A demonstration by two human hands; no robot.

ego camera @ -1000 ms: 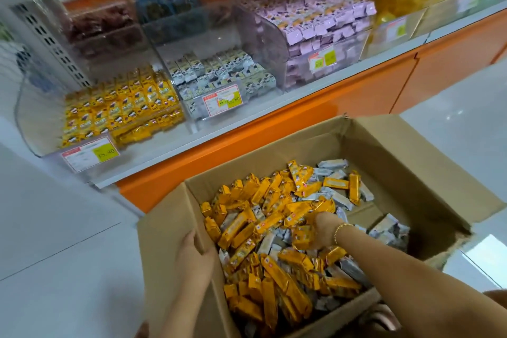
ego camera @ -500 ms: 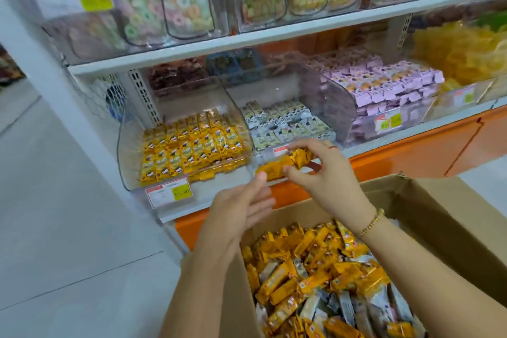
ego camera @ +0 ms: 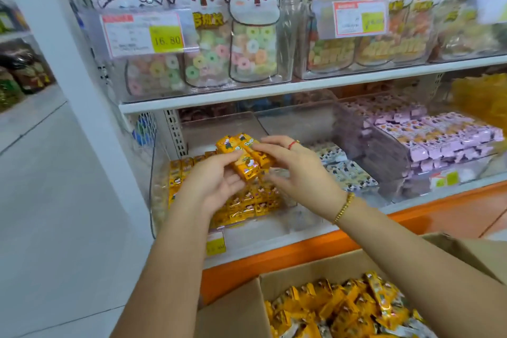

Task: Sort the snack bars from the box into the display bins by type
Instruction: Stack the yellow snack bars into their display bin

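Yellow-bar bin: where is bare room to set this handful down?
Bare floor shows at the yellow-bar bin's back, behind the stacked yellow bars; the white-bar bin's back is bare too. Both fronts are packed.

Single view here, riding on the person's head, pitched forward and down, very close in. Both forearms climb from the bottom edge to the left hand (ego camera: 212,186) and right hand (ego camera: 301,175) at mid-frame. Display bins (ego camera: 296,126) sit just beyond the hands, and the box (ego camera: 233,307) lies beneath the forearms.
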